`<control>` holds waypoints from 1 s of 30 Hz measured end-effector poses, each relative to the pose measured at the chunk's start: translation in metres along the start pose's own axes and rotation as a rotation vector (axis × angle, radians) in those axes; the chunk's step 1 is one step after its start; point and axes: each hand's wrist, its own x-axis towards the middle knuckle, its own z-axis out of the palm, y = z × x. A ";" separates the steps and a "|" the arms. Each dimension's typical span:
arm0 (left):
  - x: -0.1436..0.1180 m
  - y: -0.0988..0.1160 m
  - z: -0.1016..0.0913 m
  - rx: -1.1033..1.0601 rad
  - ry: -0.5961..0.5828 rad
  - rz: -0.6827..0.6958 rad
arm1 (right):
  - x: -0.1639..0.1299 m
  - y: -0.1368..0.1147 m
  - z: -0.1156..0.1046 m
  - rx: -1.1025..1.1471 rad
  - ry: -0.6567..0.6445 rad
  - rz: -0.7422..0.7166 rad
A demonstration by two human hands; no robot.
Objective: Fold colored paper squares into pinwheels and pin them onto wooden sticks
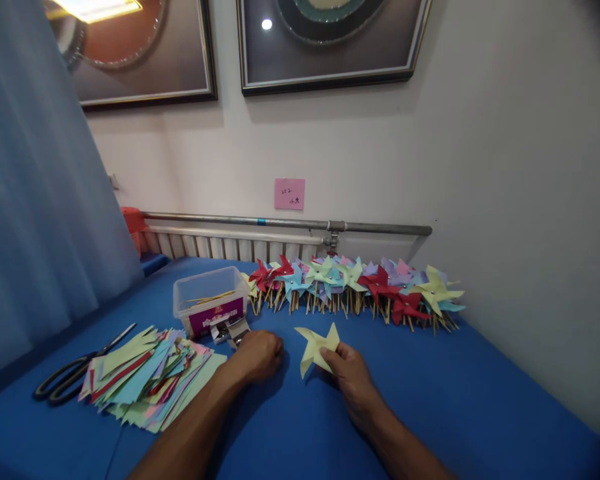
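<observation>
My right hand [349, 373] pinches a pale yellow paper pinwheel [316, 348] at its middle, thumb on top, with the folded blades spread out. No stick shows on it. My left hand [261, 353] is closed, knuckles up, just right of two small open boxes [230, 331] with shiny bits in them. Its fingertips are turned away, so whatever they hold is hidden. Behind the boxes stands a clear plastic tub [211, 292] with a purple label and a few thin wooden sticks [213, 297] inside.
A pile of cut coloured paper [150, 377] lies at the left, beside black-handled scissors [80, 373]. Finished pinwheels on sticks [350, 283] line the back of the blue table [430, 400]. A pipe [380, 228] runs along the wall; a blue curtain [40, 173] hangs left.
</observation>
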 end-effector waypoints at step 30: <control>0.001 0.002 0.001 0.161 -0.016 0.093 | 0.001 0.004 -0.002 -0.018 0.033 0.004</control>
